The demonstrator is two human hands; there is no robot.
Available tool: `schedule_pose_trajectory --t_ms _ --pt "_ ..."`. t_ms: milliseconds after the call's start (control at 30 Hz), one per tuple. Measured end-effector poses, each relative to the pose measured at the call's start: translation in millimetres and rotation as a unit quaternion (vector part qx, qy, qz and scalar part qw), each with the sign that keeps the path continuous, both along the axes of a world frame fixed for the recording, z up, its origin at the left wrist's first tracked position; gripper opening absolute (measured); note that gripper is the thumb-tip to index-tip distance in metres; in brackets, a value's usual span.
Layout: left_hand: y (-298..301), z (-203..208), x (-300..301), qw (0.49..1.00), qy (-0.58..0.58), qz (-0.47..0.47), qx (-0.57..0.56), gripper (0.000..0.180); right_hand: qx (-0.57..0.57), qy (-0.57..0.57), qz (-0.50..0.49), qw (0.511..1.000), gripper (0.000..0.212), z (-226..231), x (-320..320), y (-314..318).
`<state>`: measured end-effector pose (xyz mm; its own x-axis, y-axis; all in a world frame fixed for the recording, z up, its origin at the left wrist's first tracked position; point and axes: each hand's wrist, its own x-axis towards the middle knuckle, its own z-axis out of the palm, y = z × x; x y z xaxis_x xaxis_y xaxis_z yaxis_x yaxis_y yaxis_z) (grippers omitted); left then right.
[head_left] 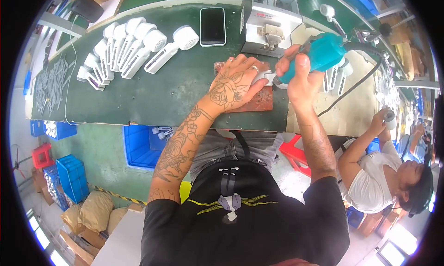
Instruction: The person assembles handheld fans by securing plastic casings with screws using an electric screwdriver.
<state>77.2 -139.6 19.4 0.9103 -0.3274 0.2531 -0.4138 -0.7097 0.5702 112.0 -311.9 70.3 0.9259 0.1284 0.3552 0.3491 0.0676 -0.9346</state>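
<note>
My left hand (235, 82) lies over a white plastic piece (264, 76) and holds it down on a reddish-brown block (258, 104). Most of that piece is hidden under the fingers. Closed around a teal corded power tool (323, 51) is my right hand (301, 74). The tool's front end meets the white piece beside my left thumb; the exact contact is too small to make out. To the left, several white handheld shower heads (185, 37) lie in rows on the green tabletop (152, 97).
A phone (212, 27) and a grey metal machine (270, 23) stand behind my hands. A black cord (349, 91) crosses the right side. Thin grey strips (53, 83) are heaped far left. A blue bin (138, 148) sits below the table edge. A co-worker (374, 178) works on the right.
</note>
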Motion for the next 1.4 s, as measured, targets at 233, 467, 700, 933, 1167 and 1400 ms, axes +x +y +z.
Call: schedule_pose_trajectory --t_ms 233,467,700,933,1167,1400 --pt "0 -1 1 0.999 -0.046 0.008 0.015 0.037 0.027 -0.005 0.008 1.000 0.053 -8 1 3" --pt "4 5 -3 0.997 -0.070 0.002 0.010 0.036 0.011 -0.007 -0.004 1.000 0.053 -9 0 5" --pt "9 -4 -42 0.984 -0.168 0.016 0.048 0.029 0.193 0.057 -0.001 0.980 0.063 1 -51 -25" --pt "123 4 -46 0.936 -0.181 0.263 0.145 0.032 0.173 0.070 -0.020 0.982 0.073 6 -101 -43" --pt "152 -18 -34 0.939 -0.206 0.245 0.126 0.032 0.163 0.069 -0.017 0.984 0.074 2 -103 -38" --pt "163 -6 -51 0.922 -0.132 0.327 0.160 0.080 0.156 0.083 -0.009 0.984 0.074 -1 -103 -33"
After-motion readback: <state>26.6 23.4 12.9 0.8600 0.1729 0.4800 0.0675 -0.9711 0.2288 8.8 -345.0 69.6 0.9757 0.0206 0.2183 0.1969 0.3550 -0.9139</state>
